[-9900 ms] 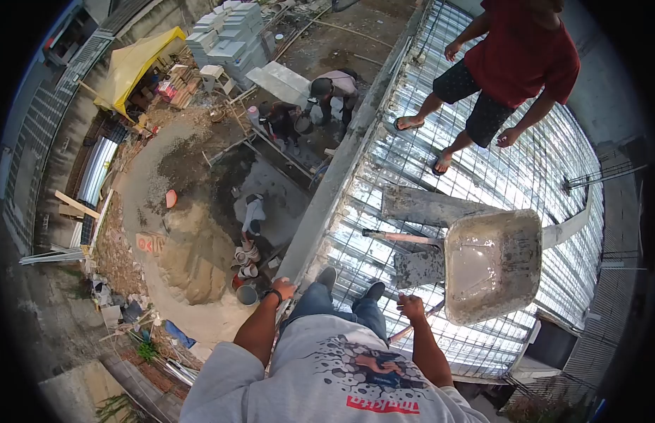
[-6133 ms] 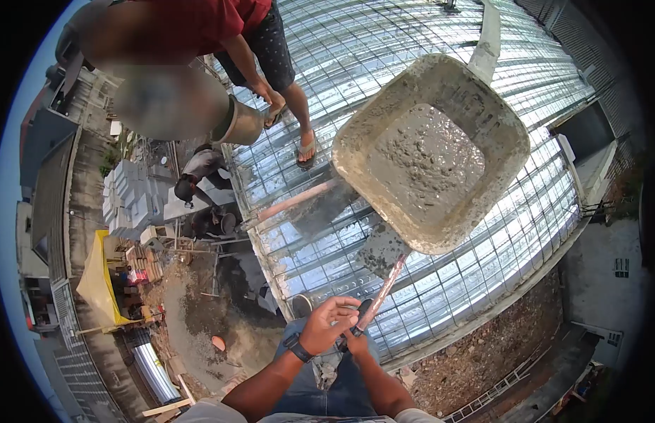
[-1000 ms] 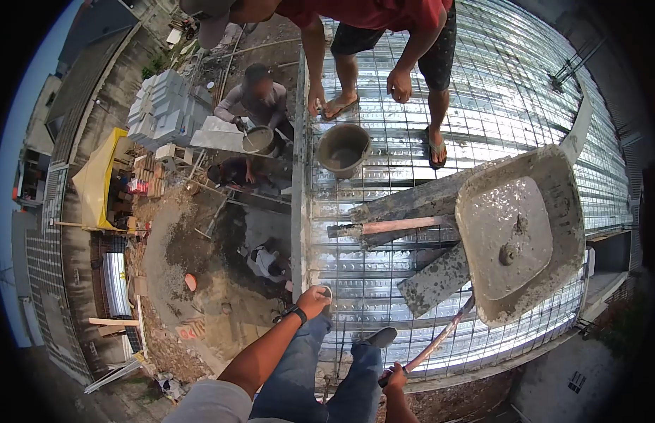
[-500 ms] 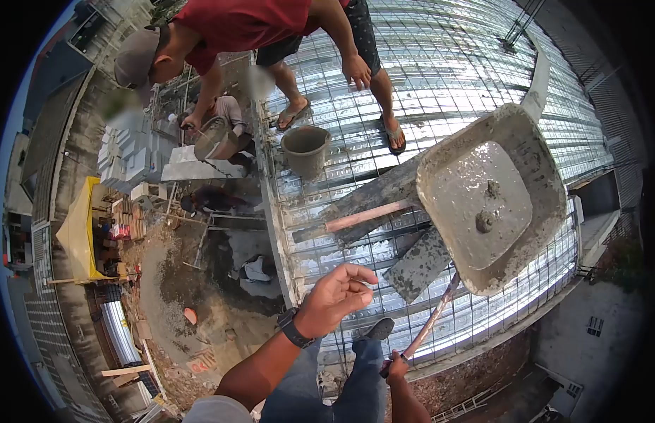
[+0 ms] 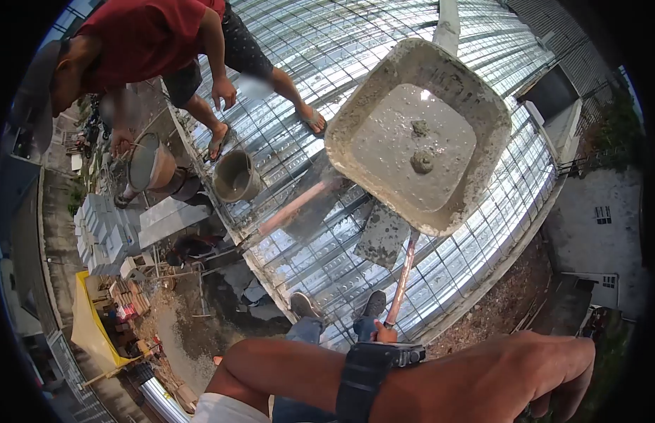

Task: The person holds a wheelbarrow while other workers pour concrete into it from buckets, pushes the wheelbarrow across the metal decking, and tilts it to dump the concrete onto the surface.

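My right hand [image 5: 385, 333] is closed around one handle [image 5: 403, 278] of a wheelbarrow [image 5: 357, 130]. Wet grey mortar [image 5: 391, 151] lies in its tub, with two lumps showing. The other handle [image 5: 292, 210] points toward the slab edge with no hand on it. My left hand [image 5: 546, 370], a black watch on its wrist, stretches across the bottom foreground. Nothing shows in it; its fingers hang loosely bent and are partly hidden. Boards [image 5: 381, 236] lie under the wheelbarrow.
A co-worker in a red shirt [image 5: 147, 39] bends over the slab edge, one hand at a bucket [image 5: 161, 169]. Another bucket [image 5: 235, 176] stands on the rebar mesh [image 5: 292, 275]. Beyond the edge is a drop to ground with blocks [image 5: 105, 236] and a yellow tarp [image 5: 94, 324].
My left hand has swung right across the foreground, close to the camera. The co-worker's bucket has come up nearer the slab edge. My view has shifted; my right hand still grips the handle.
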Demonstrator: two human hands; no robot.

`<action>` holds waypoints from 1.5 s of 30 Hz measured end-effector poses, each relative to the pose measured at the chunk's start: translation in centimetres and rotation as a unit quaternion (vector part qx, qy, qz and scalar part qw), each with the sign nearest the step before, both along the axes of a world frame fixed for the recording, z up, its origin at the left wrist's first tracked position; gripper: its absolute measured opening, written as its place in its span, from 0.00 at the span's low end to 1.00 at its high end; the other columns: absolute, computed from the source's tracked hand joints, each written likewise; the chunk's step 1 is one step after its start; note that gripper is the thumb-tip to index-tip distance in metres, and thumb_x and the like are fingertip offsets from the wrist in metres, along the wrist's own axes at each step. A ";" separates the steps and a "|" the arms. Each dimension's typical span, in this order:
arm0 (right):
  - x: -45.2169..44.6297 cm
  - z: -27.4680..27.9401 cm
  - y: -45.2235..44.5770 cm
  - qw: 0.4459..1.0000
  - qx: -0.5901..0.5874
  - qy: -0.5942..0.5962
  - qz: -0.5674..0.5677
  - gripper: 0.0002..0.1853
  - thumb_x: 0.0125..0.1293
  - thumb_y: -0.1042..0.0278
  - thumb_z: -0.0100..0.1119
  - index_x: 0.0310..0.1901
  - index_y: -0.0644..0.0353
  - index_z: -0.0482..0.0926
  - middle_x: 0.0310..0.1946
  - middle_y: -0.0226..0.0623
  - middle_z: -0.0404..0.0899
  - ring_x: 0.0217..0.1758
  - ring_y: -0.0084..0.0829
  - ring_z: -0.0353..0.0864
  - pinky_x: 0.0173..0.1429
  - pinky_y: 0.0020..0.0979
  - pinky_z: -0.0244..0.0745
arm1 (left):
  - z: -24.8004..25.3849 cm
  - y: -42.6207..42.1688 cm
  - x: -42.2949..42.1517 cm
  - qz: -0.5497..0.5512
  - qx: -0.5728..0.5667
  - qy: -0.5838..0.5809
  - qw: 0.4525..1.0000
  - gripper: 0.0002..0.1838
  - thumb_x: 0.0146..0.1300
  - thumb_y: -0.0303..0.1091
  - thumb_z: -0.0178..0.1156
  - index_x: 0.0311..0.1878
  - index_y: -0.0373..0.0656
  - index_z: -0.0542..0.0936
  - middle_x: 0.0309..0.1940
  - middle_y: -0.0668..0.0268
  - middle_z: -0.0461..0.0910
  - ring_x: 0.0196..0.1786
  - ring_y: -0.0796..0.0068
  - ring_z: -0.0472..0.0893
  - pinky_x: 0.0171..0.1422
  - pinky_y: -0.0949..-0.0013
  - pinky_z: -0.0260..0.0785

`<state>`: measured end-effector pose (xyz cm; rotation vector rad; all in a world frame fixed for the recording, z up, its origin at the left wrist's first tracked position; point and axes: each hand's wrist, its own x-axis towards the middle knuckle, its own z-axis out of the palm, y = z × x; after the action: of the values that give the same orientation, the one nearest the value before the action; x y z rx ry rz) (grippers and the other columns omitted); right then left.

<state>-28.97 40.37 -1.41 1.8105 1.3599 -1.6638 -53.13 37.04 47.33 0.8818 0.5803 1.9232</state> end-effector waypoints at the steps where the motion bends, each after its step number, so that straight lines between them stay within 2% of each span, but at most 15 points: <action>1: 1.0 -1.0 0.2 1.000 0.001 0.005 0.008 0.18 0.61 0.56 0.68 0.29 0.63 0.75 0.16 0.37 0.76 0.16 0.28 0.75 0.20 0.32 0.70 | 0.9 0.7 0.0 0.000 -0.017 0.014 1.000 0.09 0.48 0.32 0.64 0.33 0.44 0.77 0.32 0.68 0.80 0.34 0.71 0.78 0.38 0.67 0.72; 5: 2.5 -2.4 1.0 0.999 0.011 0.029 0.042 0.19 0.60 0.55 0.69 0.27 0.63 0.76 0.16 0.36 0.77 0.16 0.28 0.76 0.22 0.32 0.71 | 1.8 5.3 -0.3 -0.007 -0.010 0.109 0.994 0.10 0.45 0.30 0.63 0.32 0.44 0.76 0.30 0.67 0.78 0.34 0.70 0.78 0.39 0.67 0.71; 10: 2.5 -0.6 1.2 0.996 0.019 0.070 0.051 0.20 0.59 0.53 0.70 0.26 0.63 0.78 0.17 0.36 0.78 0.19 0.28 0.78 0.26 0.32 0.72 | 2.1 10.7 4.8 0.063 -0.037 0.297 0.952 0.14 0.52 0.33 0.63 0.42 0.41 0.76 0.36 0.62 0.78 0.37 0.64 0.77 0.41 0.63 0.70; 12: 4.0 -3.3 0.9 0.993 0.033 0.085 0.072 0.21 0.58 0.51 0.70 0.29 0.64 0.78 0.22 0.39 0.79 0.24 0.31 0.79 0.31 0.34 0.73 | -1.3 14.4 8.9 0.075 -0.097 0.391 0.912 0.20 0.58 0.37 0.63 0.48 0.35 0.72 0.41 0.54 0.74 0.43 0.56 0.77 0.45 0.57 0.69; 14: 4.8 -5.2 0.5 0.988 0.057 0.102 0.096 0.22 0.56 0.49 0.71 0.32 0.64 0.78 0.26 0.41 0.81 0.29 0.34 0.81 0.35 0.36 0.74 | -4.9 15.2 8.6 0.014 -0.158 0.444 0.882 0.22 0.55 0.36 0.62 0.50 0.35 0.71 0.42 0.52 0.75 0.45 0.50 0.77 0.46 0.53 0.69; 16: 6.2 -8.3 0.0 0.981 0.086 0.125 0.122 0.24 0.55 0.47 0.71 0.34 0.65 0.78 0.31 0.44 0.82 0.34 0.37 0.83 0.40 0.37 0.75 | -11.3 15.0 8.7 -0.011 -0.269 0.499 0.824 0.20 0.60 0.39 0.60 0.54 0.46 0.73 0.44 0.58 0.77 0.46 0.55 0.79 0.46 0.56 0.72; 19: 7.0 -10.2 -0.4 0.973 0.117 0.137 0.145 0.28 0.53 0.44 0.72 0.39 0.65 0.78 0.38 0.48 0.84 0.41 0.42 0.85 0.47 0.40 0.77 | -22.0 9.7 8.3 0.022 -0.456 0.471 0.755 0.23 0.57 0.42 0.63 0.54 0.42 0.75 0.47 0.57 0.80 0.46 0.59 0.82 0.50 0.60 0.74; 21: 6.6 -6.7 0.7 0.982 0.097 0.084 0.140 0.25 0.57 0.48 0.69 0.42 0.65 0.78 0.37 0.40 0.83 0.37 0.35 0.82 0.44 0.37 0.76 | -27.8 3.3 8.3 0.002 -0.567 0.458 0.685 0.26 0.56 0.44 0.66 0.54 0.40 0.76 0.47 0.57 0.82 0.45 0.60 0.83 0.50 0.60 0.75; 22: 6.3 -5.4 1.4 0.985 0.088 0.058 0.139 0.24 0.59 0.50 0.68 0.43 0.64 0.78 0.36 0.36 0.83 0.35 0.32 0.81 0.43 0.36 0.75 | -30.0 -0.1 8.4 -0.021 -0.609 0.441 0.659 0.26 0.56 0.44 0.65 0.53 0.37 0.76 0.47 0.53 0.82 0.52 0.56 0.81 0.56 0.59 0.73; 24: 7.0 -7.5 1.8 0.984 0.074 0.063 0.146 0.22 0.59 0.49 0.67 0.41 0.63 0.82 0.32 0.38 0.83 0.31 0.33 0.81 0.39 0.38 0.75 | -30.5 -4.8 8.9 -0.056 -0.683 0.435 0.585 0.27 0.55 0.46 0.66 0.53 0.38 0.77 0.46 0.53 0.83 0.52 0.57 0.82 0.56 0.60 0.73; 27: 6.1 -3.8 3.8 0.978 0.029 0.058 0.199 0.23 0.59 0.45 0.66 0.30 0.64 0.83 0.28 0.43 0.83 0.33 0.36 0.82 0.42 0.39 0.74 | -32.6 -10.4 9.4 -0.059 -0.731 0.396 0.552 0.29 0.54 0.48 0.67 0.54 0.38 0.77 0.46 0.54 0.83 0.50 0.58 0.83 0.56 0.61 0.74; 29: 5.8 -4.2 3.9 0.975 0.016 0.068 0.211 0.24 0.59 0.45 0.65 0.31 0.64 0.83 0.30 0.45 0.84 0.34 0.38 0.83 0.42 0.40 0.74 | -32.3 -12.1 9.9 -0.052 -0.758 0.376 0.530 0.30 0.54 0.49 0.68 0.54 0.38 0.77 0.45 0.55 0.84 0.49 0.59 0.83 0.55 0.62 0.74; 35: 5.3 -2.5 2.6 0.976 0.083 0.077 0.188 0.27 0.60 0.42 0.63 0.37 0.66 0.82 0.33 0.51 0.83 0.39 0.47 0.84 0.46 0.44 0.74 | -38.2 -15.8 9.8 0.019 -0.724 0.265 0.637 0.30 0.56 0.50 0.68 0.56 0.38 0.77 0.45 0.56 0.84 0.50 0.62 0.82 0.56 0.62 0.73; 40: 4.6 -1.3 2.6 0.967 0.113 0.030 0.227 0.31 0.60 0.40 0.62 0.42 0.68 0.80 0.37 0.55 0.83 0.44 0.52 0.83 0.51 0.45 0.74 | -39.3 -16.5 7.0 -0.016 -0.707 0.276 0.651 0.30 0.56 0.49 0.68 0.56 0.38 0.77 0.45 0.57 0.83 0.50 0.63 0.82 0.56 0.62 0.72; 45: 3.4 -1.2 1.7 0.972 0.099 -0.058 0.204 0.28 0.60 0.43 0.63 0.43 0.66 0.81 0.42 0.55 0.83 0.49 0.50 0.83 0.54 0.44 0.74 | -38.8 -19.8 2.2 0.017 -0.696 0.254 0.672 0.29 0.56 0.47 0.68 0.55 0.37 0.77 0.43 0.58 0.84 0.47 0.65 0.83 0.54 0.64 0.73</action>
<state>-25.59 42.09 -2.62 1.5584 1.7516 -1.2282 -50.90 17.20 8.53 0.2858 2.0059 0.6754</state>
